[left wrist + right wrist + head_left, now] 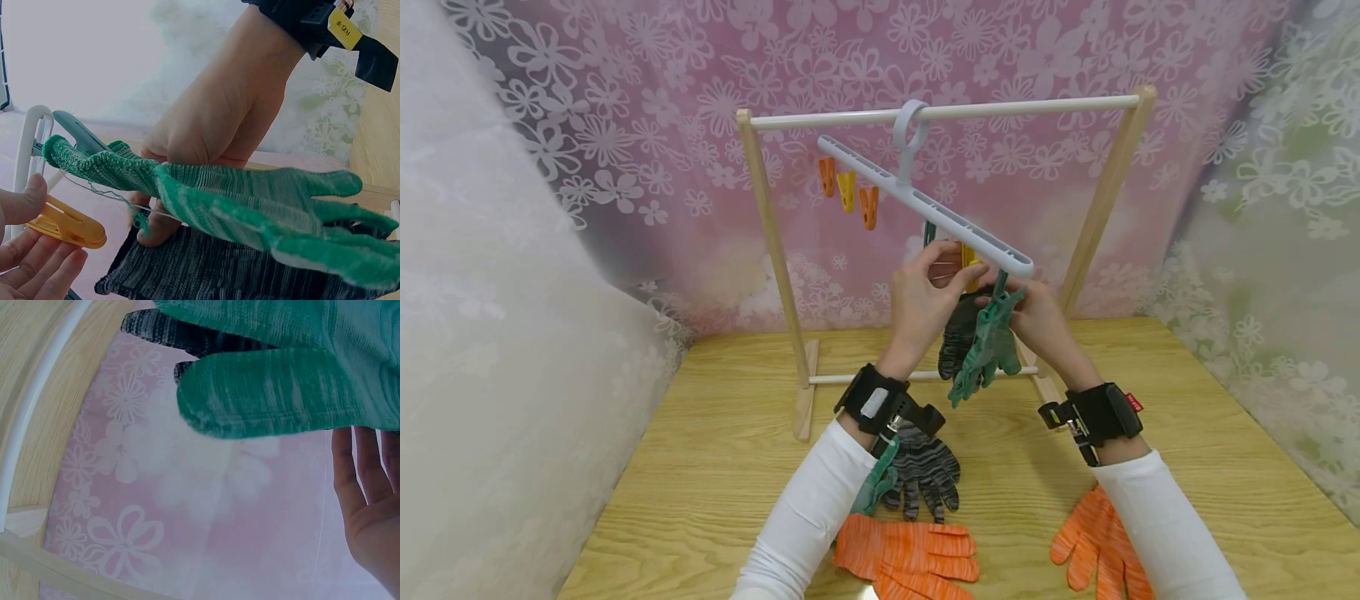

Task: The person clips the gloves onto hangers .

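Observation:
A light grey clip hanger [951,218] hangs tilted from a rack's top bar. My left hand [917,300] pinches a yellow clothespin [70,225] below the hanger's right half, between thumb and fingers. At the right end, a green clothespin [80,132] holds a green knit glove [988,346] by its cuff. Behind that glove, the right hand [1039,318] pinches the cuff edge of a black-and-grey knit glove [181,265], which hangs down beside the green one. In the right wrist view the green glove hides most of the right fingertips.
Orange and yellow clothespins [847,192] hang on the hanger's left half. The wood-and-white rack [771,242] stands on the wooden table [722,467]. Under my forearms lie a black-and-grey glove [922,467], a green glove [876,483], an orange glove [906,552] and another orange glove [1097,542].

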Motion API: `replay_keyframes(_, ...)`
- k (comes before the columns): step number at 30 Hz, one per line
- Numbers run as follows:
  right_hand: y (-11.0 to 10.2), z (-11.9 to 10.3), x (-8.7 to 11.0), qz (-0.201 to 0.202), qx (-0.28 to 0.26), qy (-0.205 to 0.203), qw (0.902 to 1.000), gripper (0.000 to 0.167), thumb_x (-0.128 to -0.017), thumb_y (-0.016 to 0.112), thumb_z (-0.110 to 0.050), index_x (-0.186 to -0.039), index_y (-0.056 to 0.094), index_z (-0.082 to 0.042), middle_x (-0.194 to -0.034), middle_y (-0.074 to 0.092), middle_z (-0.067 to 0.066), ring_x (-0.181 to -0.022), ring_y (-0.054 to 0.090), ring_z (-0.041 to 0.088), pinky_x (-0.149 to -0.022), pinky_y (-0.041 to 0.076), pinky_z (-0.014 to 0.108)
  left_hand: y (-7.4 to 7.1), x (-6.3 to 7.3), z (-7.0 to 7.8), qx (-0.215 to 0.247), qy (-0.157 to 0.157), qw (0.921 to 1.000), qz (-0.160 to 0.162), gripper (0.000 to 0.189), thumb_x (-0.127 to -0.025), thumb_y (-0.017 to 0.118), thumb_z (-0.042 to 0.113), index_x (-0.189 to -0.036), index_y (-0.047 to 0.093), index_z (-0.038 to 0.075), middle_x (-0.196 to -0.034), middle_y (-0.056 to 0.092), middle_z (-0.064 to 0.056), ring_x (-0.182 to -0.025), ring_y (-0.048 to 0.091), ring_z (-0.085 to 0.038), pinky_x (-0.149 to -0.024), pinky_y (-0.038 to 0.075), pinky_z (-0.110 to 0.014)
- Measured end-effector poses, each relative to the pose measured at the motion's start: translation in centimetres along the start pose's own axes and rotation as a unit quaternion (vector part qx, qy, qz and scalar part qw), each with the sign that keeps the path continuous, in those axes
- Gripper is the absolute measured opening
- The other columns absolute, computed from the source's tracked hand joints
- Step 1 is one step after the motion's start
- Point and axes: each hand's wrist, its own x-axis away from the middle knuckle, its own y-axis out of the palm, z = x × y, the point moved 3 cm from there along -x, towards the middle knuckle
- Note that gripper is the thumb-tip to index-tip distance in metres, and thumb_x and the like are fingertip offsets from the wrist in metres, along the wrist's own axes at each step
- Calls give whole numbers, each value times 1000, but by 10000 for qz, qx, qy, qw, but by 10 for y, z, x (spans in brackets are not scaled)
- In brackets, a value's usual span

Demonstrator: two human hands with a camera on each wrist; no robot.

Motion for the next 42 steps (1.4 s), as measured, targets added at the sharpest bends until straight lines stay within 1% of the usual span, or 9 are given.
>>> replay_keyframes(7,-1,-3,1,185,46,-2,9998,22,-88,62,18,-107,71,12,-106,71,28,-94,65,32,-71,45,8,-4,-2,0,0,-9,10000,27,25,-89,79,15,-108,71,1,-103,76,-15,-93,75,-20,-80,58,-19)
replay_keyframes(16,-2,-11,2,381,248,140,9989,18,-84,59,20,-98,67,14,-85,67,26,-66,55,16,-58,41,15,-9,-4,0,-91,-8,9999,43,20,-89,79,15,-102,72,2,-100,76,-14,-91,75,-20,-78,58,-19)
replay_keyframes(21,-3,-16,1,428,351,237,9982,23,-80,53,22,-97,66,16,-85,66,29,-61,49,19,-53,37,19,-11,-4,0,-144,13,9999,71,19,-90,79,15,-102,73,2,-99,76,-13,-90,75,-20,-77,58,-19)
replay_keyframes(25,-3,-18,1,484,303,294,9979,33,-79,50,24,-107,66,19,-95,67,35,-71,59,34,-58,42,22,-12,-4,-1,-140,29,9999,85,18,-90,78,15,-101,73,2,-99,77,-13,-89,75,-19,-76,58,-19)
replay_keyframes(29,-4,-21,1,471,202,448,9977,41,-79,48,24,-117,62,20,-106,65,39,-95,65,48,-76,57,46,-12,-4,-1,-90,11,9999,79,16,-90,78,14,-100,73,2,-99,77,-13,-89,75,-19,-76,58,-20)
replay_keyframes(32,-3,-23,1,441,175,514,9975,43,-80,49,23,-121,61,20,-111,64,39,-100,64,51,-83,55,58,-13,-4,-1,-92,5,9999,71,16,-90,78,13,-100,73,1,-100,77,-13,-89,75,-19,-76,59,-20)
replay_keyframes(35,-3,-25,1,476,216,480,9975,41,-83,52,22,-123,62,18,-112,65,38,-98,65,49,-78,55,46,-14,-4,-1,-120,-9,9999,49,15,-91,77,14,-100,73,2,-100,77,-13,-89,75,-19,-75,58,-20)
replay_keyframes(38,-1,-26,0,574,190,381,9974,37,-84,55,21,-120,64,17,-108,66,37,-90,65,44,-69,46,26,-15,-4,-1,-132,-21,9999,28,15,-91,77,14,-100,73,2,-100,77,-13,-88,75,-19,-73,58,-20)
replay_keyframes(42,2,-26,-3,572,-119,188,9981,30,-92,63,12,-122,64,14,-119,65,34,-90,63,36,-65,38,15,-16,-4,-1,-110,-63,9999,5,16,-91,77,14,-101,73,2,-101,76,-13,-89,75,-19,-75,58,-20)
